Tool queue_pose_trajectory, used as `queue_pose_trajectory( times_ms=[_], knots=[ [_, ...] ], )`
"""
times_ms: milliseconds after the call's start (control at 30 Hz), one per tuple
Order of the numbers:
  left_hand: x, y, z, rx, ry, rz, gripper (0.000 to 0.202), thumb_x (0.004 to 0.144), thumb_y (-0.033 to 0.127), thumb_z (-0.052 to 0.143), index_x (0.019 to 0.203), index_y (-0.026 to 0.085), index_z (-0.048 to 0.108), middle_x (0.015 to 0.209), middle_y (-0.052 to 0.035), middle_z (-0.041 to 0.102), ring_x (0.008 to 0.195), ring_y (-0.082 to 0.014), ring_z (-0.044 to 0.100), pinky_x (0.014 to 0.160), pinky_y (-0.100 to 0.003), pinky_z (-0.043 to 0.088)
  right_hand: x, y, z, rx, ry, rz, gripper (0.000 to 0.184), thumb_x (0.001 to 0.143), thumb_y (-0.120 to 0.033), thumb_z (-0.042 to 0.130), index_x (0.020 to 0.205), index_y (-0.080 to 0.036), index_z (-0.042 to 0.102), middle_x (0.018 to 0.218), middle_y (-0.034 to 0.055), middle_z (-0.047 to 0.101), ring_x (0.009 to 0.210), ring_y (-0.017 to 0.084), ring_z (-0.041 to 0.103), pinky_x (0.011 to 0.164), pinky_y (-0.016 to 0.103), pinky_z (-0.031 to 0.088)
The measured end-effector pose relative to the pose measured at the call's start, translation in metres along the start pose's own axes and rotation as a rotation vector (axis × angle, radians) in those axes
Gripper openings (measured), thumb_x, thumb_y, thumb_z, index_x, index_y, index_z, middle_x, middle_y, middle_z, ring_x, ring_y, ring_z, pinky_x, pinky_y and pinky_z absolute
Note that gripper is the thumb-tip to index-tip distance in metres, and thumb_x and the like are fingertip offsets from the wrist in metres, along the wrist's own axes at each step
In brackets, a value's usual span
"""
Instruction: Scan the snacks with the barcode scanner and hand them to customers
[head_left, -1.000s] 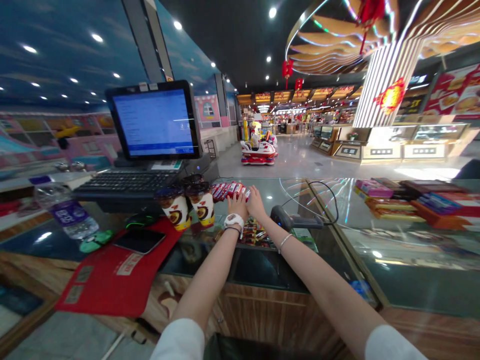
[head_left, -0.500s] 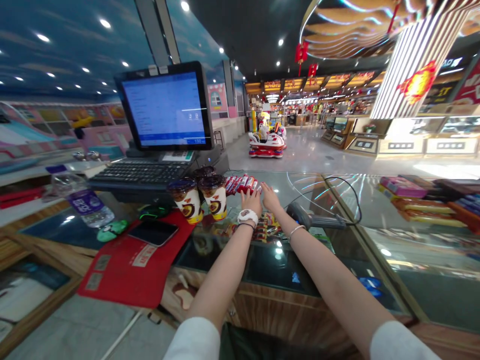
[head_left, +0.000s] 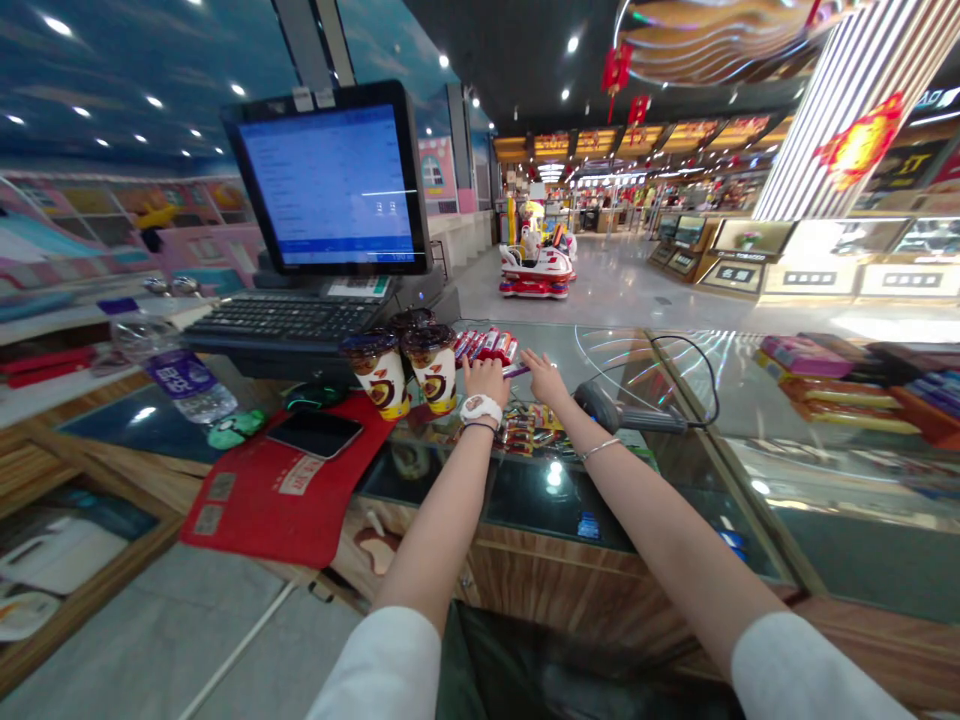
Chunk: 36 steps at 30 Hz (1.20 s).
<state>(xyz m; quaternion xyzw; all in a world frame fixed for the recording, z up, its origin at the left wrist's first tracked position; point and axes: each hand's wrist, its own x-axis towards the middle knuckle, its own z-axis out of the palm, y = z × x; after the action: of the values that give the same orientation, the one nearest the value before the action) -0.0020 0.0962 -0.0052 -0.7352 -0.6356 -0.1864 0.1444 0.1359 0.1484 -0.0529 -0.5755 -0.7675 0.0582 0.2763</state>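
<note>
On the glass counter, a row of red and silver wrapped packets (head_left: pixel 489 345) lies side by side. My left hand (head_left: pixel 485 380), with a white watch at the wrist, is at the near edge of this row, its fingers pointing forward. To its right is my right hand (head_left: pixel 546 380), fingers spread and holding nothing visible. A slim purple item (head_left: pixel 517 370) shows between the two hands; its left end is hidden by my left hand. Several small colourful packets (head_left: pixel 521 432) are visible below my hands. Lidded cups (head_left: pixel 433 375) with brown and yellow print stand left of my left hand.
A monitor (head_left: pixel 330 190) and keyboard (head_left: pixel 289 318) stand at the left. A phone (head_left: pixel 315 433) lies on a red mat (head_left: pixel 270 510), near a water bottle (head_left: pixel 184 375). Right of my right hand is a corded handheld scanner (head_left: pixel 630 412). Boxed goods (head_left: pixel 806 360) sit farther right.
My hands have moved apart slightly, the left one shifting left. The purple item now shows between them. The view has tilted down a little.
</note>
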Motion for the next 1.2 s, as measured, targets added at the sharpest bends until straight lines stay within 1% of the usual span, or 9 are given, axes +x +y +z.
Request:
queue_pose_trajectory(
  times_ms=[133,300,467,600,767,867,967,1067,1200],
  knots=[
    [0.0,-0.006,0.001,-0.028,-0.023,0.03,0.029,0.087,0.027,0.062,0.114,0.018,0.065,0.119,-0.0105,0.069,0.12,-0.0289,0.055,0.121,-0.052,0.019,-0.006,-0.003,-0.006,-0.046,-0.019,-0.004,0.07,0.081,0.004,0.04,0.143,-0.025,0.049,0.152,0.0071,0.048,0.142,0.029,0.039,0.113,0.054,0.035],
    [0.001,-0.008,0.005,-0.035,-0.076,0.049,0.029,0.09,0.022,0.057,0.117,0.022,0.066,0.12,-0.0075,0.069,0.121,-0.0277,0.054,0.122,-0.052,0.015,-0.012,-0.011,-0.016,-0.083,0.006,-0.072,0.047,0.085,-0.001,0.048,0.127,-0.018,0.061,0.134,0.013,0.061,0.126,0.025,0.052,0.107,0.043,0.041],
    [0.001,-0.013,0.006,-0.032,-0.087,0.069,0.03,0.091,0.019,0.052,0.117,0.025,0.067,0.117,-0.0058,0.071,0.116,-0.0266,0.056,0.123,-0.052,0.013,-0.02,-0.023,-0.025,-0.135,0.023,-0.106,0.032,0.088,-0.006,0.05,0.115,-0.013,0.066,0.12,0.0148,0.064,0.113,0.025,0.058,0.102,0.036,0.042],
    [0.0,-0.014,0.001,-0.047,-0.033,0.092,0.033,0.091,0.017,0.051,0.118,0.029,0.066,0.118,-0.0024,0.071,0.117,-0.0257,0.056,0.123,-0.054,0.013,-0.025,-0.03,-0.031,-0.163,0.057,-0.08,0.028,0.089,-0.008,0.051,0.112,-0.012,0.067,0.115,0.0158,0.064,0.108,0.027,0.059,0.099,0.036,0.042],
    [0.001,-0.01,-0.012,-0.103,0.06,0.145,0.037,0.09,0.016,0.051,0.122,0.029,0.064,0.125,-0.0013,0.069,0.12,-0.0241,0.055,0.124,-0.053,0.011,-0.029,-0.036,-0.041,-0.183,0.157,-0.073,0.031,0.092,-0.006,0.043,0.111,-0.013,0.066,0.114,0.0169,0.063,0.105,0.029,0.057,0.096,0.04,0.042],
    [0.003,-0.006,-0.021,-0.139,0.102,0.178,0.036,0.091,0.019,0.051,0.123,0.03,0.063,0.127,-0.0009,0.068,0.124,-0.0237,0.054,0.125,-0.053,0.009,-0.034,-0.036,-0.054,-0.216,0.221,-0.101,0.029,0.094,-0.008,0.041,0.11,-0.014,0.064,0.112,0.017,0.063,0.105,0.029,0.055,0.096,0.04,0.042],
    [0.003,0.001,-0.029,-0.16,0.133,0.201,0.035,0.093,0.021,0.051,0.125,0.03,0.063,0.128,-0.0015,0.067,0.126,-0.0233,0.052,0.125,-0.052,0.008,-0.04,-0.03,-0.073,-0.252,0.275,-0.16,0.027,0.095,-0.01,0.041,0.109,-0.015,0.064,0.109,0.0147,0.065,0.106,0.028,0.055,0.103,0.04,0.038],
    [0.002,0.012,-0.037,-0.17,0.16,0.242,0.035,0.095,0.023,0.051,0.127,0.031,0.062,0.129,-0.0017,0.066,0.128,-0.023,0.051,0.125,-0.052,0.01,-0.048,-0.019,-0.095,-0.258,0.307,-0.195,0.023,0.094,-0.012,0.045,0.108,-0.017,0.064,0.108,0.0124,0.066,0.108,0.027,0.056,0.111,0.042,0.032],
    [0.0,0.03,-0.044,-0.186,0.194,0.317,0.036,0.096,0.025,0.052,0.13,0.032,0.061,0.129,-0.0022,0.066,0.128,-0.0233,0.052,0.125,-0.055,0.011,-0.064,0.001,-0.121,-0.241,0.32,-0.247,0.021,0.094,-0.017,0.05,0.109,-0.018,0.064,0.109,0.0104,0.067,0.109,0.026,0.057,0.114,0.043,0.03]
  ],
)
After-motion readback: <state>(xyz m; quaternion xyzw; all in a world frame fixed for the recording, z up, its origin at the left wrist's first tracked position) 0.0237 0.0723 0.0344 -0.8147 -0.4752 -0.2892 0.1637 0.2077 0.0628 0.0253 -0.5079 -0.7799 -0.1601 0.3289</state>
